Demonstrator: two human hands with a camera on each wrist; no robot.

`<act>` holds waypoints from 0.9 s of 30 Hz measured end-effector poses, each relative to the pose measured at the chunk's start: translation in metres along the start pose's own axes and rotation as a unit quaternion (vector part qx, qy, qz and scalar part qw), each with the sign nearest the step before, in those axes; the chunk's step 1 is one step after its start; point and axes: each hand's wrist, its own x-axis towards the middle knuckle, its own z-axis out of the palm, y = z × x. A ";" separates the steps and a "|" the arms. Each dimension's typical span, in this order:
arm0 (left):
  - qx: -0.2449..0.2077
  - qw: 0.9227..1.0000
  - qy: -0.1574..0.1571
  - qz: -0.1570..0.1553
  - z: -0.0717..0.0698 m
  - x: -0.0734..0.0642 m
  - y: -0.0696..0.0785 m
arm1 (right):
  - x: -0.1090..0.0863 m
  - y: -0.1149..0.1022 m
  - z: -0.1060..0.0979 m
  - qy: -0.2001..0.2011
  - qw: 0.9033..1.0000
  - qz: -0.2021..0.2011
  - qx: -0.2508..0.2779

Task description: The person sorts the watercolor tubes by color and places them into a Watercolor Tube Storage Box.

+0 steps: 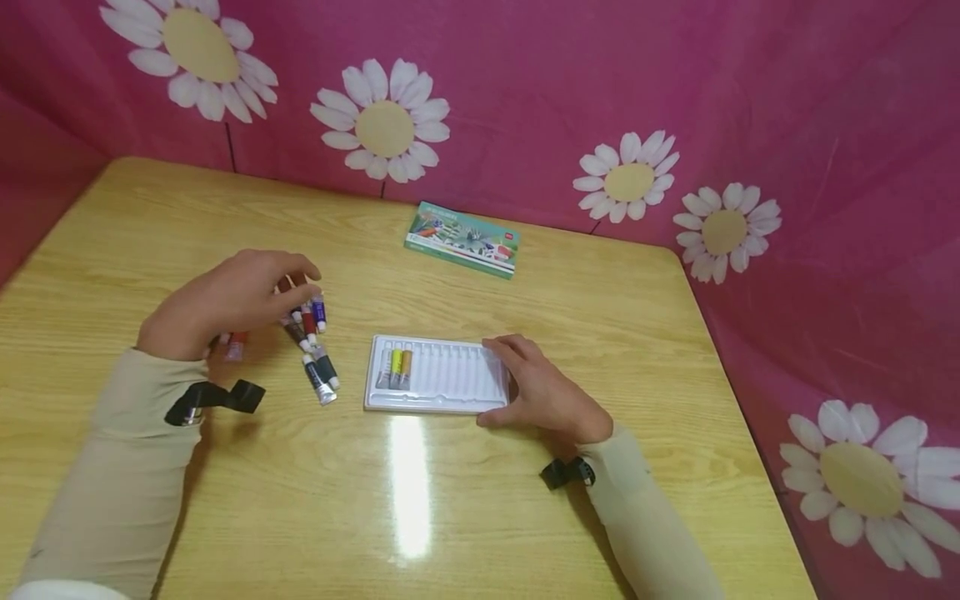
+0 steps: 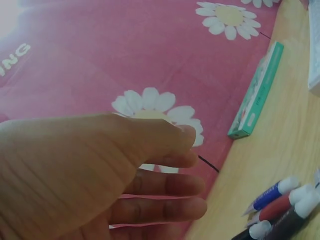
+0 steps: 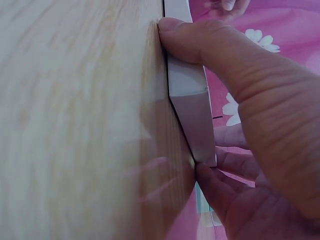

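Observation:
My left hand (image 1: 236,296) hovers over a loose group of small paint tubes (image 1: 309,323), thumb and fingers extended. In the left wrist view nothing shows between those fingers (image 2: 167,207), and white-capped tubes (image 2: 277,205) lie below them. My right hand (image 1: 542,390) grips the right end of a white plastic tray (image 1: 459,377), thumb at the near edge and fingers at the far one. The right wrist view shows the tray's side wall (image 3: 192,112) between them. Three tubes, silver-white, yellow (image 1: 397,367) and ochre, sit side by side in the tray's left slots.
A green paint box (image 1: 461,240) with a printed picture lies near the table's back edge. Two dark tubes (image 1: 321,375) lie left of the tray, and a red tube (image 1: 236,345) lies beside the left wrist. Behind the wooden table (image 1: 480,517) hangs a pink flowered cloth (image 1: 510,92).

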 end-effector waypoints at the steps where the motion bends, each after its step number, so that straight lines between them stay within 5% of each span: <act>1: 0.000 1.000 -0.002 0.001 0.000 0.000 -0.001 | 0.000 0.000 0.000 -0.001 1.000 0.001 0.001; 27: 0.011 1.000 0.000 -0.025 -0.002 -0.001 -0.008 | 0.001 0.002 0.001 -0.002 1.000 0.001 -0.004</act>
